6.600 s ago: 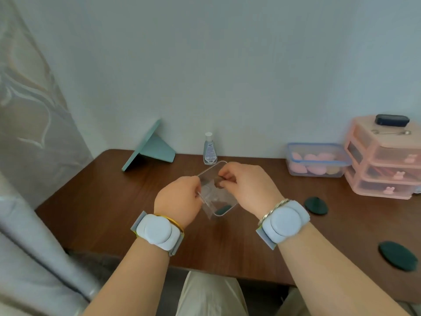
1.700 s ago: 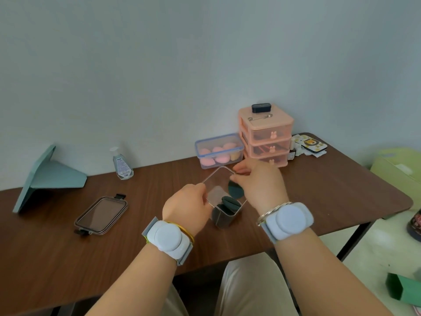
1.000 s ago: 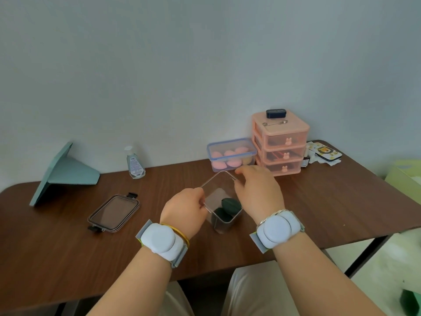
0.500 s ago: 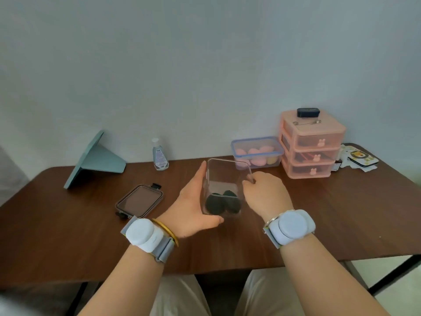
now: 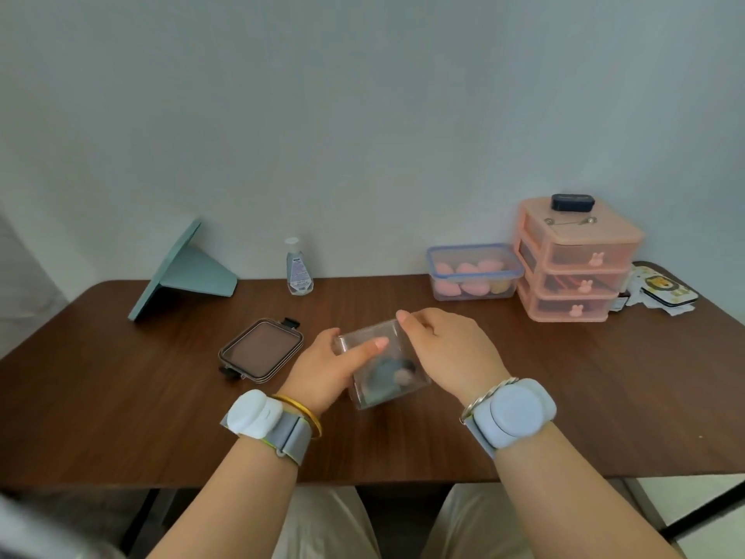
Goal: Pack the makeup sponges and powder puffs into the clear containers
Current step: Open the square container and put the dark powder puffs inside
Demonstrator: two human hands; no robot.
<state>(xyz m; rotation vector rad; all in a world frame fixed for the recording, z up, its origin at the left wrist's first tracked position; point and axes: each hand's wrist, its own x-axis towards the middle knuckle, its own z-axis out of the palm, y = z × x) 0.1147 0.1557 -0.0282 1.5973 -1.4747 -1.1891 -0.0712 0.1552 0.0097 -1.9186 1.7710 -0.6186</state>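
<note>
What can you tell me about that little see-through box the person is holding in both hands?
The clear box is small and roughly cube-shaped, with thin walls that look like hard plastic. It is tilted, held just above or on the brown table, near its front edge. The left hand grips its left side with the thumb across the top face; the right hand pinches its far top corner. Dark round puffs show blurred through the walls. Whether a lid is on cannot be told.
</note>
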